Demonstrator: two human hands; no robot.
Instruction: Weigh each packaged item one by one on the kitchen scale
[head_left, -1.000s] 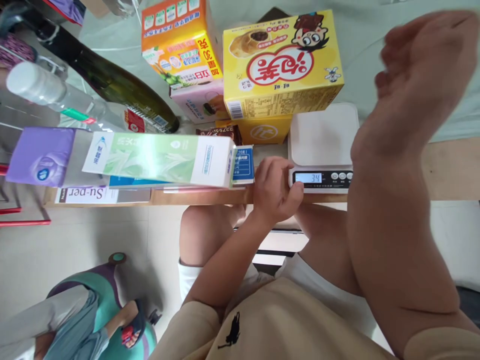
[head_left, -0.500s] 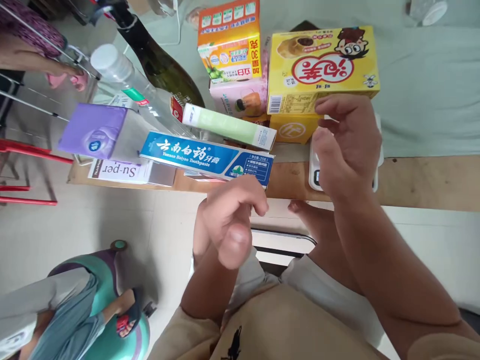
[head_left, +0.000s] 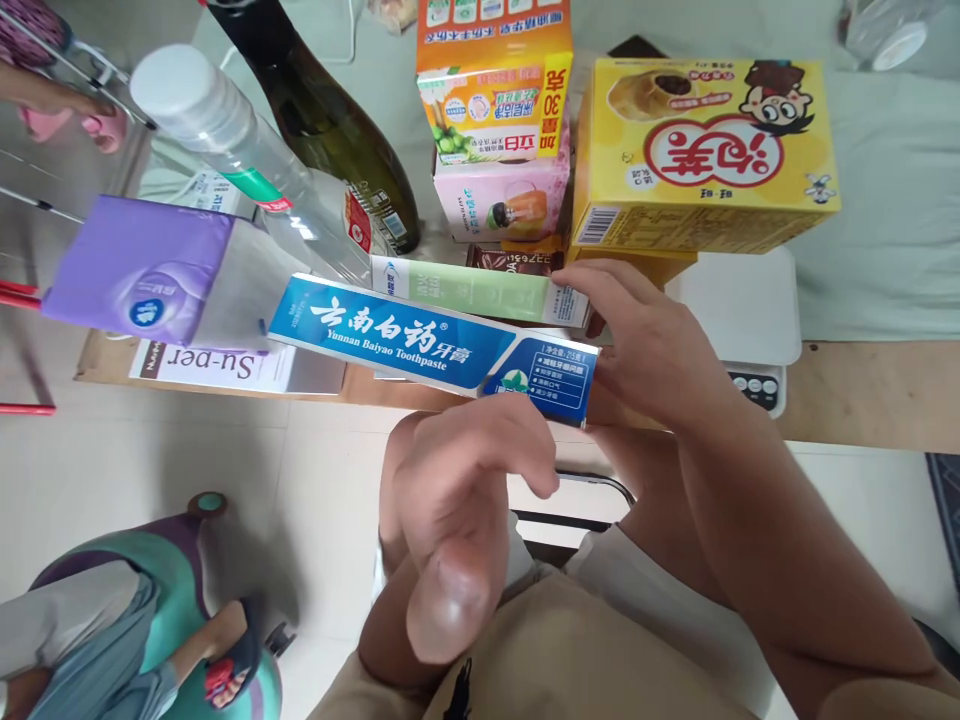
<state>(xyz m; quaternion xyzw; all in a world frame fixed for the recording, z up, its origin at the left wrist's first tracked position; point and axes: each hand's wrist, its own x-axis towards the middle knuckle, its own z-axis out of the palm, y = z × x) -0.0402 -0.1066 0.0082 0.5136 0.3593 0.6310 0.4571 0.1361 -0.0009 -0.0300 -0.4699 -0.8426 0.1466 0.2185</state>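
My left hand is in front of the table edge, its fingers loosely curled and its thumb apart, with nothing in it. Its knuckles overlap the lower edge of a blue toothpaste box in view. My right hand is at the right end of a slim light green box. Its fingertips touch that end, while the thumb is apart, partly hidden near the toothpaste box's right end. The green box lies just behind the toothpaste box.
Behind stand a yellow snack box, an orange soap box, a pink box, a dark glass bottle and a clear plastic bottle. A purple tissue pack is left, a white scale right. Another person's foot shows lower left.
My right hand has moved left and down from in front of the yellow box to the green box's end. My left hand stays curled. The view has shifted closer to the boxes.
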